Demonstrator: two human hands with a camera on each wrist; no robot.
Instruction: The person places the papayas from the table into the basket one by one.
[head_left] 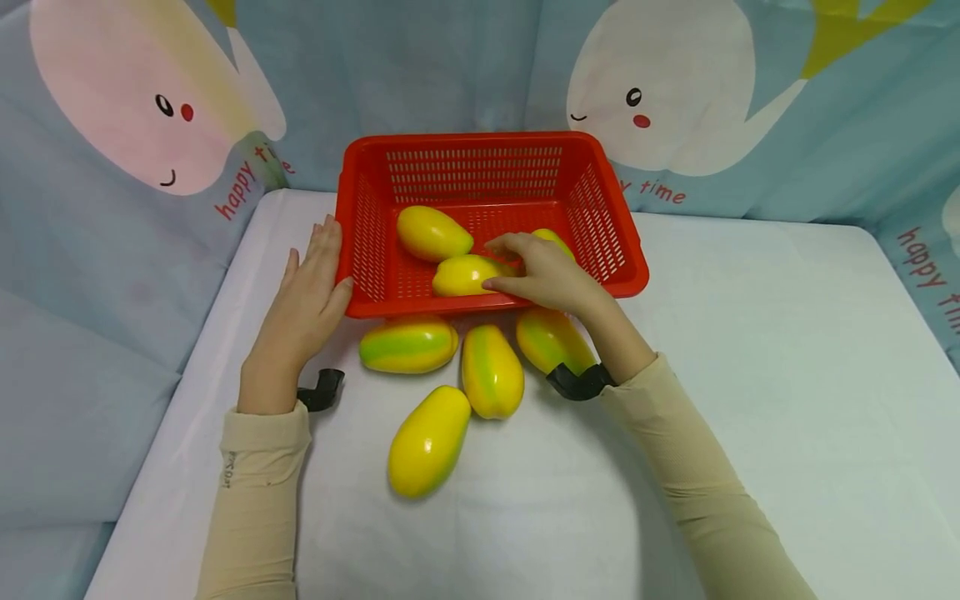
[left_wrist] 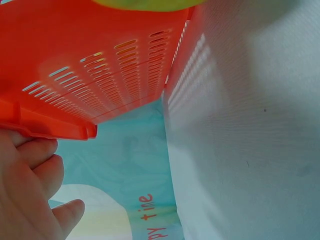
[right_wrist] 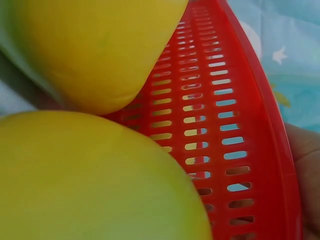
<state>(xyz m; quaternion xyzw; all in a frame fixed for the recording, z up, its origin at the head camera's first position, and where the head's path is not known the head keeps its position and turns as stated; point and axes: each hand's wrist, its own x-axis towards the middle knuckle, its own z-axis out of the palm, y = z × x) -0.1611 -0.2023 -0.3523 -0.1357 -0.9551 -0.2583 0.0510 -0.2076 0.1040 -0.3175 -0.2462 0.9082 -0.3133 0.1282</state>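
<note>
A red plastic basket [head_left: 495,304] holds several yellow-green papayas. My left hand [head_left: 303,304] lies along its left side, fingers extended against the outer wall below the rim, as the left wrist view also shows. Over the front rim, my right hand [head_left: 551,271] reaches inside, its bent fingers and thumb around the right end of a yellow papaya [head_left: 461,276]. Another papaya [head_left: 431,233] lies behind that one, and a third [head_left: 553,240] is partly hidden by the right hand. In the right wrist view, part of the right hand [right_wrist: 306,170] shows beyond the red wall.
In front of the basket on the white table [head_left: 525,517] lie several more papayas: one sideways [head_left: 408,346], one upright [head_left: 492,372], one nearest me [head_left: 429,442] and one [head_left: 551,337] under the right forearm. A printed blue curtain [head_left: 450,67] hangs behind.
</note>
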